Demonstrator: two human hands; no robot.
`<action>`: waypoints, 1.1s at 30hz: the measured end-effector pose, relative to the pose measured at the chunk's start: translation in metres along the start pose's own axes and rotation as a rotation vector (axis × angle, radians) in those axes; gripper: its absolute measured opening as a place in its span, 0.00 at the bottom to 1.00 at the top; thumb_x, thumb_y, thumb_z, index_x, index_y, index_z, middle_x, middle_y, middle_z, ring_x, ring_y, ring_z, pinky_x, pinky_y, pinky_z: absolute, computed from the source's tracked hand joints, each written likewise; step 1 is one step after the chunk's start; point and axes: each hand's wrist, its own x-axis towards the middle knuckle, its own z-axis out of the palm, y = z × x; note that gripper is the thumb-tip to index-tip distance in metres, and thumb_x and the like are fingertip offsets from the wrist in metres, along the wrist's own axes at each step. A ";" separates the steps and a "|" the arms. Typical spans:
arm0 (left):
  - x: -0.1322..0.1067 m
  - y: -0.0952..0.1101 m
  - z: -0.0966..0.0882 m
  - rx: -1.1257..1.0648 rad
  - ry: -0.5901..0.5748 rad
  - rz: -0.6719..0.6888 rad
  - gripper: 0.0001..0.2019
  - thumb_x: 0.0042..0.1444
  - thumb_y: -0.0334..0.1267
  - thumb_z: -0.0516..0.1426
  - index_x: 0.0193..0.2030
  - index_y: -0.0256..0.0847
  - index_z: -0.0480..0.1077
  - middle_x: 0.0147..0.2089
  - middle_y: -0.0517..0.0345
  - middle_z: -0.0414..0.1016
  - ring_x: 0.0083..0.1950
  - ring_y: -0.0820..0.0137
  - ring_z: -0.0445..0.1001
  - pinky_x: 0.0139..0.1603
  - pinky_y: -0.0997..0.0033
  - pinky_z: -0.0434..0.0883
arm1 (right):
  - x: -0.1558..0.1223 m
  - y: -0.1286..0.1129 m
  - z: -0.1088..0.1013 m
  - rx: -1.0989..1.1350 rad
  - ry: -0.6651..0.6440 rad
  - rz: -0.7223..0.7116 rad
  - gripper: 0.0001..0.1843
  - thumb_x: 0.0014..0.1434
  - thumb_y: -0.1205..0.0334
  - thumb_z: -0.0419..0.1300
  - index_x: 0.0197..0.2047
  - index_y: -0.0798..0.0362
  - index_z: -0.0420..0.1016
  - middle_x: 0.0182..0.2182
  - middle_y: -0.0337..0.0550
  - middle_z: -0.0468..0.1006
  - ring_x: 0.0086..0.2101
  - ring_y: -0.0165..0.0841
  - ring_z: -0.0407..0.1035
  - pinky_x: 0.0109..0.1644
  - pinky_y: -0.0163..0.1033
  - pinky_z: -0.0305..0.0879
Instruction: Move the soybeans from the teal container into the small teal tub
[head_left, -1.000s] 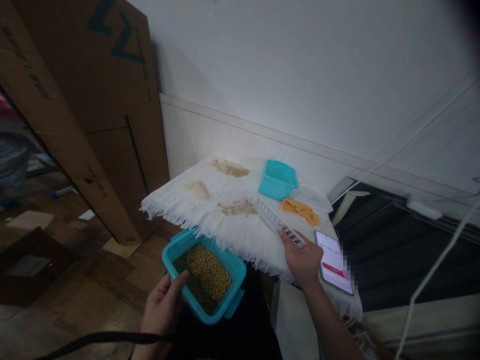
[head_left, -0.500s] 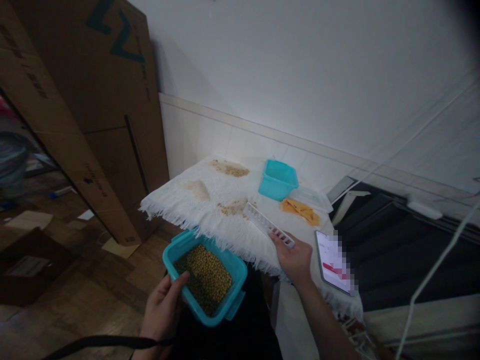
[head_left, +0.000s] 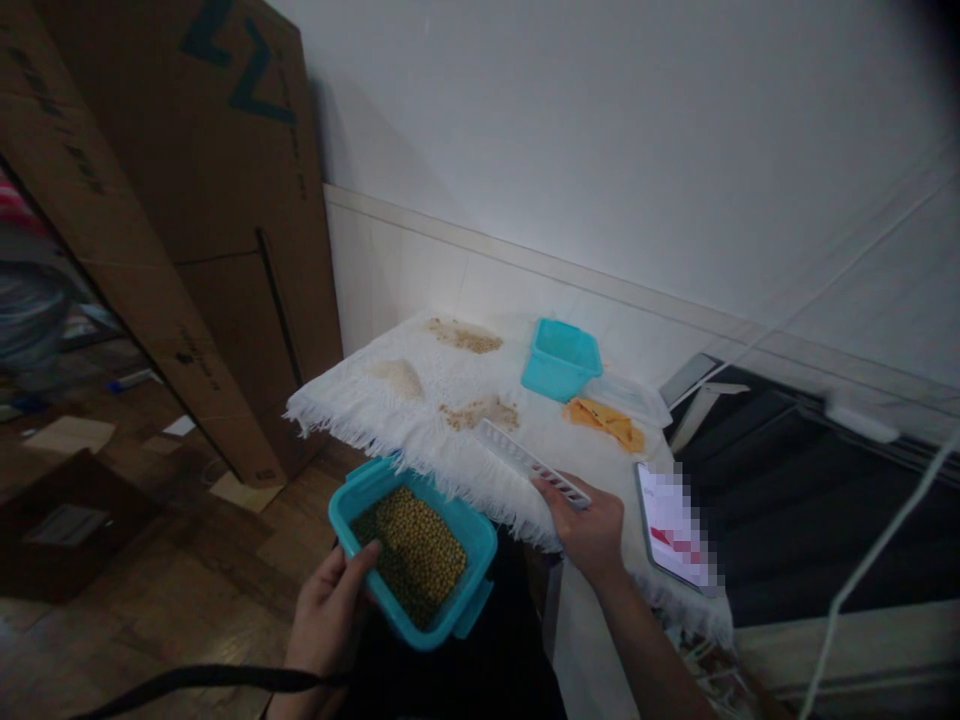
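My left hand [head_left: 330, 600] grips the near-left rim of a turquoise plastic tub [head_left: 474, 545], thumb over the edge. Inside are yellow soybeans [head_left: 424, 545] and small dark green beans [head_left: 379, 570]. The tub hangs in front of the table's fringed edge, tilted a little. My right hand [head_left: 589, 525] is closed on one end of a narrow white plastic tray [head_left: 517, 457] with a row of square compartments. Its far end is over the cloth, just short of a mixed pile of beans and grain [head_left: 480, 412]. I cannot tell whether the compartments hold anything.
On the white fringed cloth [head_left: 360, 410] lie a pale grain heap [head_left: 399, 377] and another bean pile [head_left: 466, 337]. Behind are a second turquoise tub [head_left: 559, 365], a clear lid [head_left: 645, 400], an orange cloth [head_left: 604, 425] and a phone [head_left: 671, 540]. A tall cardboard box [head_left: 225, 300] stands left.
The white tray has drawn back slightly from the mixed pile toward me, its far end lower in view. The tub in my left hand has barely moved; the whole view has shifted slightly.
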 end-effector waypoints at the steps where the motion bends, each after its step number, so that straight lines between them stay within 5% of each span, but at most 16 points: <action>1: -0.001 0.001 0.000 0.002 -0.005 -0.001 0.14 0.36 0.43 0.67 0.28 0.39 0.73 0.18 0.64 0.72 0.18 0.75 0.66 0.20 0.76 0.64 | 0.000 -0.001 0.000 -0.004 0.001 -0.013 0.11 0.56 0.57 0.59 0.34 0.53 0.80 0.30 0.42 0.81 0.30 0.35 0.76 0.36 0.35 0.72; 7: -0.002 0.001 0.000 0.002 0.008 -0.008 0.13 0.39 0.43 0.66 0.30 0.39 0.73 0.18 0.66 0.71 0.19 0.74 0.67 0.21 0.76 0.65 | 0.004 0.010 -0.004 -0.067 0.086 0.013 0.13 0.55 0.55 0.59 0.35 0.54 0.80 0.29 0.44 0.81 0.30 0.37 0.76 0.33 0.35 0.72; 22: -0.003 0.002 0.001 0.007 -0.005 -0.005 0.12 0.39 0.43 0.66 0.28 0.39 0.73 0.18 0.64 0.72 0.17 0.77 0.65 0.18 0.79 0.62 | 0.002 -0.001 0.004 0.033 -0.004 0.036 0.12 0.55 0.56 0.59 0.35 0.53 0.80 0.29 0.42 0.81 0.28 0.36 0.76 0.32 0.34 0.73; 33: 0.000 0.002 -0.004 -0.012 -0.030 0.010 0.13 0.43 0.43 0.65 0.34 0.39 0.73 0.20 0.65 0.71 0.20 0.75 0.66 0.22 0.76 0.66 | -0.015 -0.042 0.005 0.196 -0.215 -0.138 0.10 0.57 0.62 0.57 0.40 0.46 0.79 0.35 0.38 0.81 0.34 0.33 0.76 0.39 0.34 0.73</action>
